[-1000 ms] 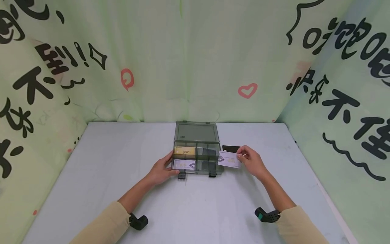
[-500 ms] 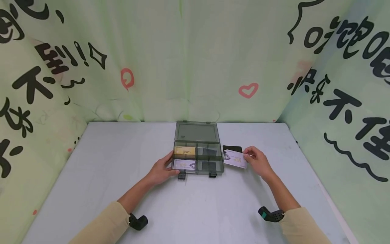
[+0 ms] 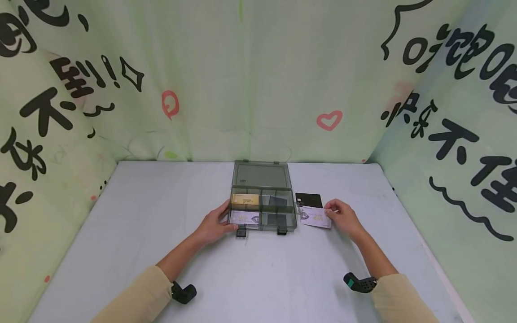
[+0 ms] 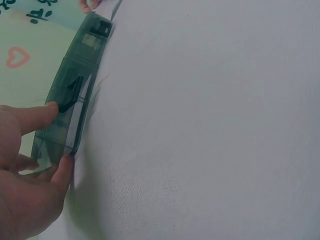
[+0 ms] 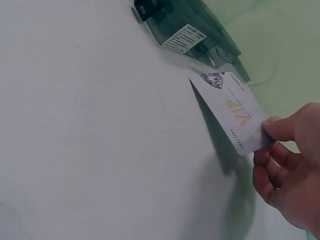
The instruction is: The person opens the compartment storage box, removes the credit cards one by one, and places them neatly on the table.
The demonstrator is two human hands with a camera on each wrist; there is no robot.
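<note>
A translucent grey-green plastic compartment box lies on the table with its lid raised at the back. My left hand grips its left front corner, thumb at the front and fingers along the side, as the left wrist view also shows. To the right of the box, my right hand pinches a white VIP card between thumb and fingers by its right end. In the right wrist view that card is tilted, one edge near the table. A black card lies just behind it, partly covered.
Gold cards fill the back left compartment, and a white card lies in the front left one. Two black latches stick out at the box's front. A printed curtain hangs behind the white table.
My right hand has moved right and slightly toward me with the white VIP card, drawing it away from the box's edge and uncovering more of the black card. My left hand has stayed put.
</note>
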